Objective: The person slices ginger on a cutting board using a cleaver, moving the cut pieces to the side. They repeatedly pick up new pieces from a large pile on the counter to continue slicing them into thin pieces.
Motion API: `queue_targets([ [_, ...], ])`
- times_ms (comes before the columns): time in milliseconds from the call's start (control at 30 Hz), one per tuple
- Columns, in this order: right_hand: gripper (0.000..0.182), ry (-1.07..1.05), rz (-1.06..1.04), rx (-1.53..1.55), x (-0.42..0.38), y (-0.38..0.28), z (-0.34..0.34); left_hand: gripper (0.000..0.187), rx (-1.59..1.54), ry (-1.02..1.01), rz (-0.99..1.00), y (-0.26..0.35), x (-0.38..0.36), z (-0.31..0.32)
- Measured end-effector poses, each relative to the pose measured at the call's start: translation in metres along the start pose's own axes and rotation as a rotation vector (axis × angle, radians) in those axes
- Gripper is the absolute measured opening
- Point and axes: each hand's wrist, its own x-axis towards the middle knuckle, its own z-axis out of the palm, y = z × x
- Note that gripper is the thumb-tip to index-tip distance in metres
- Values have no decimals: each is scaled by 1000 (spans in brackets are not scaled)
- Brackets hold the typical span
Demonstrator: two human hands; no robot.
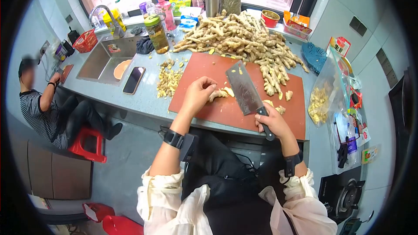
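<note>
My right hand is closed round the black handle of a cleaver, its wide blade slanting up and left over the reddish-brown cutting board. To the left, my left hand hovers at the board with thumb and fingers curled together; whatever is between them, if anything, is hidden. Right beside its fingertips lies a piece of ginger with a pale cut face. More ginger pieces rest on the board to the right of the blade. A large heap of whole ginger root spreads over the board's far edge.
Chopped ginger lies left of the board, near a phone and the sink. A lidded jar stands behind. At the right is a plastic bag with ginger. Another person sits on a red stool.
</note>
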Motion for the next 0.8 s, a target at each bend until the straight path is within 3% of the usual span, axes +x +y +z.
queue_targets([
  [133,34,-10,72,-141,2,-33,4,17,-236,137,-64,-18,23,12],
  [200,32,-30,81,-208,9,-43,5,14,-467,362,-110,-27,33,17],
  [233,30,-53,84,-272,11,-44,6,14,-569,382,-114,-31,38,15],
  [333,33,-65,116,-334,23,-47,11,14,-629,486,-102,-38,42,18],
  [400,35,-84,140,-378,31,-44,9,14,-571,497,-123,-40,35,17],
  [500,33,-62,166,-333,32,-50,5,13,-155,350,71,-50,24,11],
  [800,30,30,172,-482,24,-70,5,13,3,240,162,-48,4,-9],
])
